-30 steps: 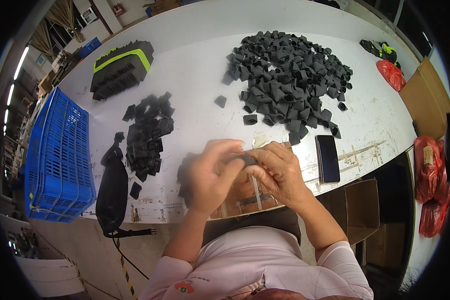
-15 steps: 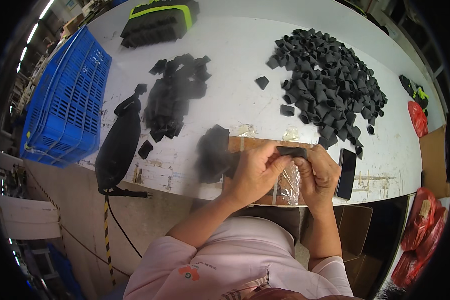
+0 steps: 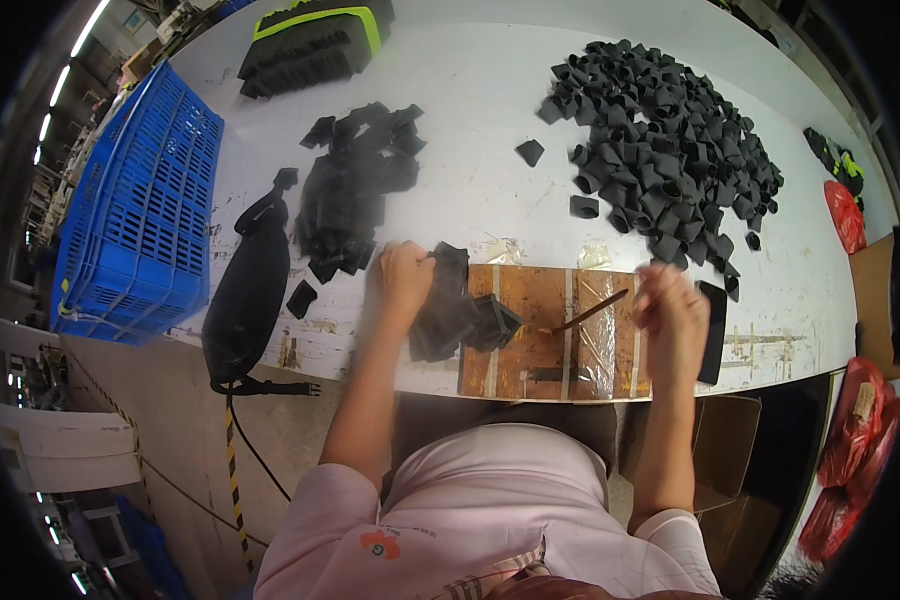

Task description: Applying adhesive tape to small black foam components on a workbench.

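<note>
Black foam pieces (image 3: 460, 310) gripped by left hand (image 3: 405, 280); right hand (image 3: 670, 310) pinching thin stick (image 3: 590, 310).

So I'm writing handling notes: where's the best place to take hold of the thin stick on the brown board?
Probably the thin stick is best taken at its upper right end, from the right, as the right hand does: it lies slanted on the brown board, that end nearest the hand, its lower left tip pointing at the black foam pieces.
</note>
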Motion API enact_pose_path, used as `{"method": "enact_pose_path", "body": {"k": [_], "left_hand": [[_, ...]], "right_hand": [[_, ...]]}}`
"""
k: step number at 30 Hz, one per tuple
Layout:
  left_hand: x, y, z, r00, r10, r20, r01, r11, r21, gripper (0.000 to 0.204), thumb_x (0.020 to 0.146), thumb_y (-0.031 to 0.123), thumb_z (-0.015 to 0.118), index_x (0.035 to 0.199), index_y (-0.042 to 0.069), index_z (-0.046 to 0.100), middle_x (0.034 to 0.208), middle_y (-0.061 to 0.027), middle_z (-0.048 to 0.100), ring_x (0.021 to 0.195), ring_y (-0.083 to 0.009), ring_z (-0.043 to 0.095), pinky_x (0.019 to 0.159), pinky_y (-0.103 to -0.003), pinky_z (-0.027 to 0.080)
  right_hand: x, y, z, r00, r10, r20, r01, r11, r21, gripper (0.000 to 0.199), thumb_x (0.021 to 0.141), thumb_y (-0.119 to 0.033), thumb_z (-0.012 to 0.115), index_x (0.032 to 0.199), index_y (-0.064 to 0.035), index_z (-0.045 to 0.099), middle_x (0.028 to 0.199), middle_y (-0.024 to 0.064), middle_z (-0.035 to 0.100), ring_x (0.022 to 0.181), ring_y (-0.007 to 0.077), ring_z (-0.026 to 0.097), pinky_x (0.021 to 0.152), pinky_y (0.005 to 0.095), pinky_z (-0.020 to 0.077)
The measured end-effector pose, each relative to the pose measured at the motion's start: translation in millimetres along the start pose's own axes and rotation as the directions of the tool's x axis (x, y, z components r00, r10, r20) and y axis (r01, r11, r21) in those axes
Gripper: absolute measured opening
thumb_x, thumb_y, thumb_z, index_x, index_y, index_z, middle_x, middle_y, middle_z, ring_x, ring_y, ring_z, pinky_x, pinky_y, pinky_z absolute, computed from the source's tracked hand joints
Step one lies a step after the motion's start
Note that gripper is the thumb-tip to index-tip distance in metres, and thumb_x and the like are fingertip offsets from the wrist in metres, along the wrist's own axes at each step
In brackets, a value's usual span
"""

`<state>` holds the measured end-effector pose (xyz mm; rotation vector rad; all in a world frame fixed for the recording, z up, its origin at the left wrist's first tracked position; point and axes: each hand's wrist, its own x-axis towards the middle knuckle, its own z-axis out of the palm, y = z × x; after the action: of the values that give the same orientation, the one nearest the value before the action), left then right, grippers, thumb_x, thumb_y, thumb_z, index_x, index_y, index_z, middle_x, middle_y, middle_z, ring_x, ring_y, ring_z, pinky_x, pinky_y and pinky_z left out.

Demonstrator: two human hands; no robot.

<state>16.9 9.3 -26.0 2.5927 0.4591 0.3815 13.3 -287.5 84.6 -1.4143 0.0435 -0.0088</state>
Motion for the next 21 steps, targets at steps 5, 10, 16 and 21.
{"method": "enact_pose_path", "body": {"k": [5, 10, 16, 21], "left_hand": [[-0.6, -5.9, -3.6, 0.99, 0.111, -0.088, -0.119, 0.989, -0.083, 0.008, 0.066, 0.004, 0.065, 0.071, 0.0, 0.059, 0.076, -0.0139, 0.057, 0.07, -0.0274, 0.055, 0.066, -0.035, 0.043], [-11.3, 29.1, -37.6, 0.854, 0.303, -0.422, -0.369, 0.926, -0.082, 0.008, 0.069, -0.003, 0.06, 0.075, 0.0, 0.056, 0.079, -0.0124, 0.059, 0.072, -0.0255, 0.056, 0.067, -0.033, 0.044], [-67.8, 86.3, -61.3, 0.993, -0.112, 0.041, 0.101, 0.601, -0.793, 0.004, 0.075, 0.001, 0.059, 0.077, -0.001, 0.057, 0.074, -0.0043, 0.06, 0.066, -0.0116, 0.054, 0.062, -0.025, 0.044], [-103.0, 111.8, -56.5, 0.811, 0.035, 0.584, 0.585, -0.055, -0.809, 0.008, 0.075, 0.003, 0.056, 0.082, 0.0, 0.056, 0.073, -0.006, 0.058, 0.064, -0.0123, 0.054, 0.057, -0.023, 0.042]], "right_hand": [[-46.7, 27.8, 2.0, 0.951, 0.227, 0.208, -0.203, 0.971, -0.128, 0.027, 0.088, -0.026, 0.052, 0.08, -0.0012, 0.061, 0.058, 0.0004, 0.053, 0.05, 0.0055, 0.045, 0.046, 0.0185, 0.0351], [-62.9, 36.7, 8.7, 0.906, 0.263, 0.333, -0.189, 0.953, -0.238, 0.024, 0.087, -0.021, 0.054, 0.08, 0.0014, 0.06, 0.06, 0.0035, 0.056, 0.052, 0.0082, 0.049, 0.048, 0.0211, 0.0379], [-68.6, 28.8, 46.5, 0.959, -0.121, 0.255, 0.204, 0.92, -0.333, 0.019, 0.082, -0.013, 0.057, 0.089, 0.0055, 0.057, 0.066, 0.0072, 0.058, 0.059, 0.0126, 0.054, 0.058, 0.0243, 0.0443], [-64.4, 39.2, 42.1, 0.956, 0.166, 0.24, -0.185, 0.981, 0.059, 0.016, 0.084, -0.015, 0.057, 0.088, 0.0008, 0.059, 0.073, 0.0043, 0.06, 0.065, 0.0087, 0.054, 0.059, 0.0219, 0.0444]]}}
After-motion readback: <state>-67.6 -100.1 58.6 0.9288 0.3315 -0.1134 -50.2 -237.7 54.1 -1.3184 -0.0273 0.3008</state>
